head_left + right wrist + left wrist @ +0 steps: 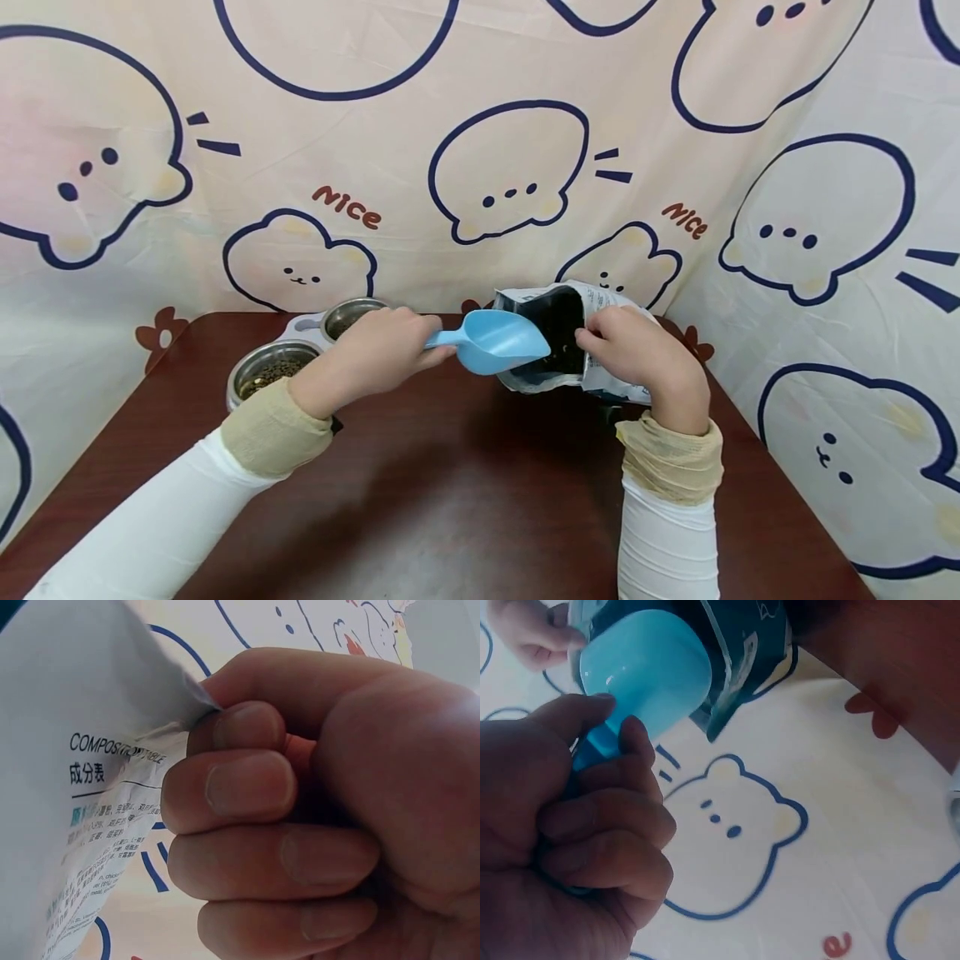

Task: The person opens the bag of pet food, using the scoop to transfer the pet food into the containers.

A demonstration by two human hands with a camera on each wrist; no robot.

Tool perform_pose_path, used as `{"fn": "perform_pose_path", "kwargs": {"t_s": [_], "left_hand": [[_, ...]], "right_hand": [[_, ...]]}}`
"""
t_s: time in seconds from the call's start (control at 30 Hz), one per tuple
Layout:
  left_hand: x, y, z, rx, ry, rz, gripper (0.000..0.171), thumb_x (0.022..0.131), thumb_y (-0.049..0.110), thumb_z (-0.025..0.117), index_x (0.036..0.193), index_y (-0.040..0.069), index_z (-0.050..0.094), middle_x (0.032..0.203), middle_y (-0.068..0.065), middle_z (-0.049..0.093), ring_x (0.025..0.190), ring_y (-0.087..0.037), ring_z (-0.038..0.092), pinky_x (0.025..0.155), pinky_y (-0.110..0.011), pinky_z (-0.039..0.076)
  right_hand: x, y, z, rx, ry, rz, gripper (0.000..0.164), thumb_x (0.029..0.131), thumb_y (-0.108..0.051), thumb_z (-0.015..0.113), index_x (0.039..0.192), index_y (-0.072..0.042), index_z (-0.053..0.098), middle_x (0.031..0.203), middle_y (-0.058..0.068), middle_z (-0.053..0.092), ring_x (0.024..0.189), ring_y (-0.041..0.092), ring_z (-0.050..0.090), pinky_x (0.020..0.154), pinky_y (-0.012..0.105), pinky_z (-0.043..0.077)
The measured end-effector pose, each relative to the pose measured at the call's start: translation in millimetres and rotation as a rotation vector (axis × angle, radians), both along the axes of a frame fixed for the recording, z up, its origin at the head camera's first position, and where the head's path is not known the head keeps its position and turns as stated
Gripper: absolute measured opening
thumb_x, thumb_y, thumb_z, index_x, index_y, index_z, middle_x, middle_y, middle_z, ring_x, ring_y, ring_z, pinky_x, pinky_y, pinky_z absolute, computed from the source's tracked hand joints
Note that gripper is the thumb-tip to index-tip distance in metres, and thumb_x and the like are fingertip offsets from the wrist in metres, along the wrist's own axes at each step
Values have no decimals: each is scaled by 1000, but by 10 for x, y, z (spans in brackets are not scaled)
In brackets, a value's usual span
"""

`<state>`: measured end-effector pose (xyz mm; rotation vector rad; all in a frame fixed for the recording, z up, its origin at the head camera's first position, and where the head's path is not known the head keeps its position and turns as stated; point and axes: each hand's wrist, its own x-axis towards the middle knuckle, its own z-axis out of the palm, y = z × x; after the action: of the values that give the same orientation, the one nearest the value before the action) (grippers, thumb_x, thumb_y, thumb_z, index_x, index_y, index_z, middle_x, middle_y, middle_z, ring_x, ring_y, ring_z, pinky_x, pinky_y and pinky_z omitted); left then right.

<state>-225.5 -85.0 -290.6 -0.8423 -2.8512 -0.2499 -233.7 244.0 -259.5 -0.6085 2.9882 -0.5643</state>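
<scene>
My left hand [390, 350] grips the handle of a light blue scoop [501, 340], its fingers curled round it in the left wrist view. The scoop's lip reaches the mouth of a printed bag [618, 385], whose dark inside faces left. At the bag's rim my right hand [637, 350] pinches the edge between thumb and fingers. In the right wrist view, the white side of the bag [112, 697] carries a printed composition table, and the curled fingers [232, 787] hold its corner. The scoop's bowl [649, 671] overlaps the bag opening in the left wrist view.
Left of the scoop, a pale double-bowl stand [302, 327] holds two metal bowls. The nearer bowl [251, 363] contains brown pellets; the farther bowl [352, 310] is partly behind my left hand. A printed cloth [405, 167] hangs behind the dark red-brown table [480, 500].
</scene>
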Motion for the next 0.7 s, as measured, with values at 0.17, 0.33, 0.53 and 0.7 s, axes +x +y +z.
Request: {"fn": "perform_pose_path", "kwargs": {"t_s": [0.17,0.33,0.53,0.7], "left_hand": [[-103,269,22,-69,97,1,41,106,40,71,78,11,61,62,2,41,56,-16,47,53,-26,35],[-191,552,36,-138,219,14,44,103,42,74,72,12,67,59,1,50,56,-18,56,52,-27,37],[-212,853,15,-299,297,-13,38,105,32,73,72,13,73,63,-2,63,55,-14,52,50,-25,33],[-238,1050,-49,-423,326,11,33,107,17,66,77,17,78,67,1,69,56,-11,45,52,-25,45]], "right_hand": [[-5,-10,4,7,6,0,41,109,-17,53,71,-10,65,60,-1,41,60,18,48,62,32,43],[-5,-19,20,11,16,3,40,109,-17,53,72,-10,66,60,-1,42,60,18,48,62,32,43],[-12,-19,19,9,4,2,39,109,-17,54,73,-9,67,60,0,43,62,19,49,62,32,44],[-21,-23,8,6,9,5,39,109,-16,54,74,-9,68,60,0,43,61,19,49,62,32,43]]}}
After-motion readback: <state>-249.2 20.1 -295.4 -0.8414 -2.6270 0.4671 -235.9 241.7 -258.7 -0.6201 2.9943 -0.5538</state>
